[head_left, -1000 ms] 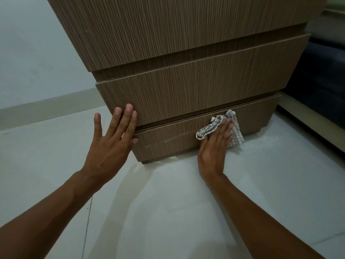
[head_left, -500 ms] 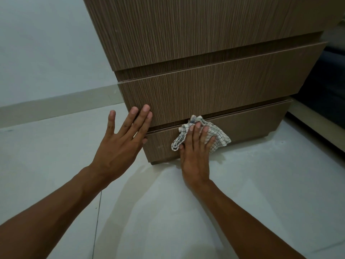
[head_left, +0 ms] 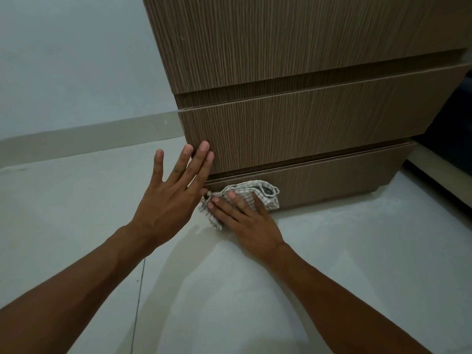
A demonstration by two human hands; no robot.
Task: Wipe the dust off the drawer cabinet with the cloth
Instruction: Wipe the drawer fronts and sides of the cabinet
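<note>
While the left grip (head_left: 168,200) rests splayed wide on the middle drawer (head_left: 306,131) corner, the right grip (head_left: 247,218), flat-fingered, presses the checked cloth (head_left: 263,191) onto the bottom drawer (head_left: 332,180).

Two hands (head_left: 166,208) (head_left: 251,222), one cloth (head_left: 267,198), one cabinet (head_left: 281,47) — three drawer fronts (head_left: 306,134).

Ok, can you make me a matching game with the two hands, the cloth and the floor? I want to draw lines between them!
Things:
1. left hand
2. right hand
3. cloth
4. floor

Descriptions:
A. checked, bunched against the bottom drawer
B. pale, lying under the cabinet
C. fingers straight, at the corner of the middle drawer
D. pressing flat on the cloth

Pairs: 1-C, 2-D, 3-A, 4-B
</note>
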